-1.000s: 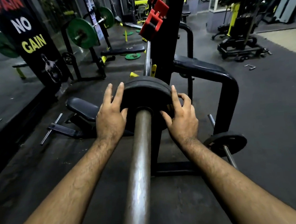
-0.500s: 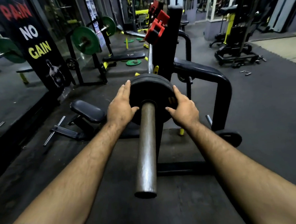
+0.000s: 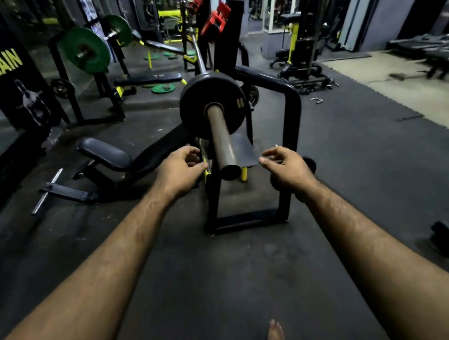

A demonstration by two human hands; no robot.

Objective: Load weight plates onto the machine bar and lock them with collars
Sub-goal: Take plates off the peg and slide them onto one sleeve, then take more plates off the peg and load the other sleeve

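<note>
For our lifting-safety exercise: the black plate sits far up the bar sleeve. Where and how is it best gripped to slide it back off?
Probably grip the black plate by its rim, one hand on each side, coming from the bar's open end. Its flat face looks toward that end and the round edge is clear on both sides, while the bar fills its centre hole.

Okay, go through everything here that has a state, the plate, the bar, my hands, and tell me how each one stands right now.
Black plate: on the bar, slid to the inner end, nobody touching it.
Bar sleeve: bare in front of the plate, no collar visible on it.
Left hand: off the plate, fingers loosely curled, holding nothing.
Right hand: off the plate, fingers loosely curled, holding nothing.
Green plates: loaded on the barbell in the far rack.
</note>
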